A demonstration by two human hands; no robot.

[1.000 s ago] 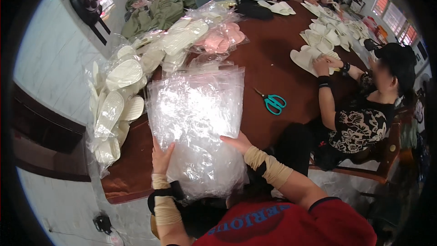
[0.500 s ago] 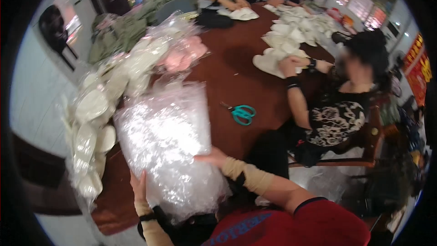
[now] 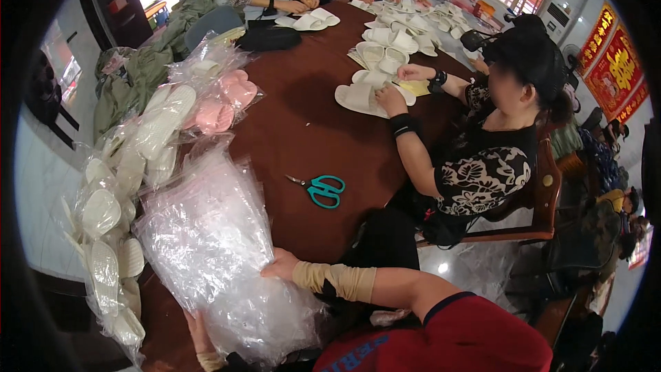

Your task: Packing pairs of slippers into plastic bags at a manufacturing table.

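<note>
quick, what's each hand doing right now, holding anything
Left hand: at the lower edge of the stack of clear plastic bags, mostly hidden; grip cannot be told.
Right hand: resting on the stack's right side; whether it is closed cannot be told.

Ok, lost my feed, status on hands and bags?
Right hand on bag stack. Left hand under its near end. Scissors beside, clear.

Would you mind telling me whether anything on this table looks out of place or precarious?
The stack of clear plastic bags overhangs the near edge of the table, sagging between the right hand and left hand. The teal scissors lie alone on bare wood. Nothing looks spilled or damaged.
</note>
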